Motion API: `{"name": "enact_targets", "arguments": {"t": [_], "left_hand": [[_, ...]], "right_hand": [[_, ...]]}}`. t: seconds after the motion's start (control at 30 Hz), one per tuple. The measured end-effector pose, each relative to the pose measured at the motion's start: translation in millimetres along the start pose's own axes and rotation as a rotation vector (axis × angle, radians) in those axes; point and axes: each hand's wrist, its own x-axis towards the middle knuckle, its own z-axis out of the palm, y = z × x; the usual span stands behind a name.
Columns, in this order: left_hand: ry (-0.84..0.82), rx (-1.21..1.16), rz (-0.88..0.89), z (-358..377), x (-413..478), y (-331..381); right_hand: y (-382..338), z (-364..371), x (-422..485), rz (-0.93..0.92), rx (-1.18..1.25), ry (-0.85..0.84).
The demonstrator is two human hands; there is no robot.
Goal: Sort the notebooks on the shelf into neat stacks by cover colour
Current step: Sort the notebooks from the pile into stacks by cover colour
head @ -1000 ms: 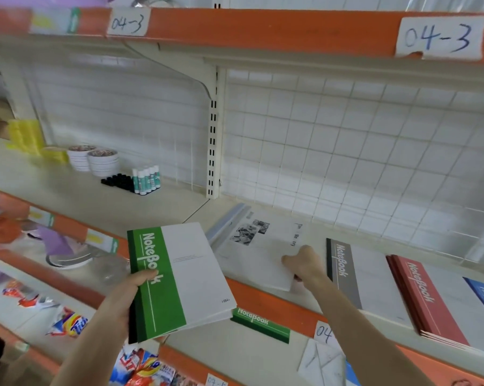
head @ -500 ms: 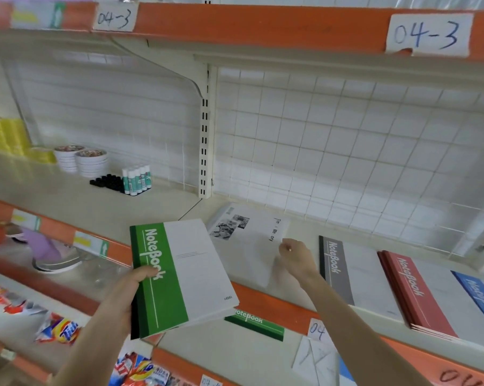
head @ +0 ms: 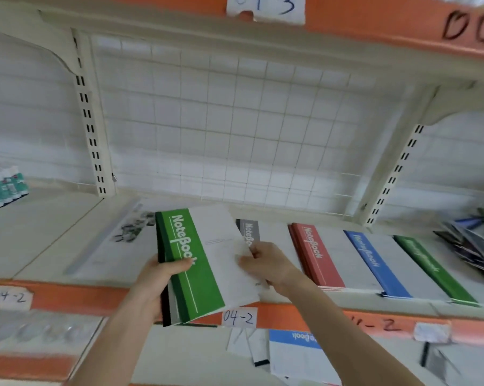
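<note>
My left hand point(head: 160, 282) grips a bundle of green notebooks point(head: 199, 263) by the spine side, held over the shelf's front edge. My right hand point(head: 265, 266) pinches the right edge of the top green notebook's white cover. On the shelf point(head: 40, 246) behind lie a grey notebook point(head: 247, 232), partly hidden by my right hand, then a red stack point(head: 316, 254), a blue notebook point(head: 374, 263) and a green notebook point(head: 432, 268) in a row to the right. A white printed booklet point(head: 124, 240) lies flat at the left.
Glue sticks point(head: 4, 188) stand at the far left of the shelf. A messy heap of dark items point(head: 469, 240) lies at the far right. On the lower shelf a blue notebook point(head: 299, 349) and loose papers point(head: 243, 344) lie. A wire grid backs the shelf.
The view swung right and closer. My right hand left the white booklet and took hold of the green notebook's edge. The green bundle moved up and right, over the shelf edge.
</note>
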Motion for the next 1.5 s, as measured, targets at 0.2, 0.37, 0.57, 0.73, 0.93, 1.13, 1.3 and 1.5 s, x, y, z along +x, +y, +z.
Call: {"name": "enact_targets", "arguments": {"t": [0.2, 0.37, 0.57, 0.73, 0.93, 1.13, 1.3, 1.5], "left_hand": [[-0.066, 0.067, 0.034, 70.3, 14.3, -10.6], [-0.157, 0.06, -0.021, 151.7, 14.0, -18.9], [-0.25, 0.01, -0.104, 217.5, 10.4, -31.6], [-0.267, 0.032, -0.093, 259.0, 4.2, -42.6], [-0.252, 0.023, -0.077, 298.7, -6.4, -54.5], [-0.217, 0.041, -0.056, 313.6, -18.1, -62.5], [-0.167, 0.041, -0.057, 318.7, -24.0, -68.3], [-0.149, 0.035, -0.061, 318.6, -26.9, -72.8]], "right_hand": [[31.2, -64.7, -11.5, 0.117, 0.021, 0.166], [78.6, -138.4, -25.8, 0.174, 0.032, 0.367], [142.4, -242.0, -56.1, 0.249, 0.108, 0.639], [196.1, -310.3, -83.9, 0.322, -0.052, 0.817], [218.1, -326.8, -89.4, 0.361, -0.725, 0.779], [206.8, -297.1, -80.3, 0.054, -0.874, 0.464], [203.2, -282.1, -74.1, 0.135, -0.862, 0.233], [211.3, -292.5, -66.1, 0.186, -0.838, 0.28]]}}
